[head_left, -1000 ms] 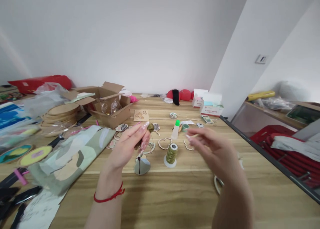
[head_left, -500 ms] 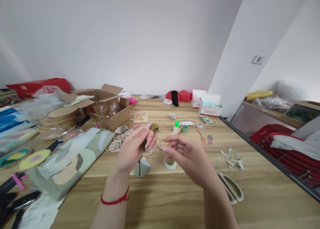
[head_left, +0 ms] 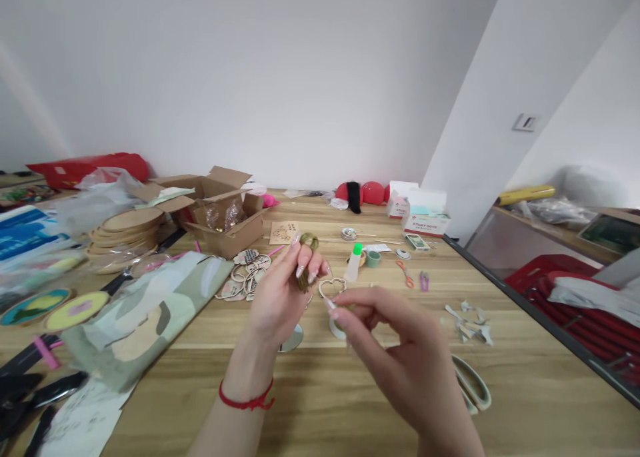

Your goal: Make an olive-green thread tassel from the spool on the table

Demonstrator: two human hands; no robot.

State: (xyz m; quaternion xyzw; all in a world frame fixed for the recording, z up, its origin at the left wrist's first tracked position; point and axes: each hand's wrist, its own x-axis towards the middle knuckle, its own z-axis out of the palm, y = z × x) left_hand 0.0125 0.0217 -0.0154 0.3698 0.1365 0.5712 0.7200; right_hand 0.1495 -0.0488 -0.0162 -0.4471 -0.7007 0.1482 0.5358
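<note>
My left hand [head_left: 287, 284] is closed around an olive-green, shiny bundle [head_left: 309, 242] that looks like ribbon; part of it sticks up above the fingers. To its right, my right hand [head_left: 380, 330] has thumb and forefinger pinched together. What lies between those fingertips, if anything, is too small to make out. Just beyond them is a wooden heart-shaped frame [head_left: 333, 285]. A round white-edged thing with green in it [head_left: 338, 329] is partly covered by the right fingers. Below the left hand lies a round pale disc [head_left: 294, 339], half hidden by the wrist.
A glue bottle with a green cap [head_left: 353, 265] stands behind the hands, beside green tape [head_left: 373, 258]. Wooden cut-outs [head_left: 245, 277], a cardboard box [head_left: 233, 234] and patterned cloth [head_left: 150, 317] lie left. Large scissors [head_left: 473, 384], orange scissors [head_left: 406, 274] and scraps [head_left: 470, 324] lie right.
My right hand has come nearer and lower, uncovering more of the heart-shaped frame. The left hand keeps its hold on the green bundle. The view has shifted slightly.
</note>
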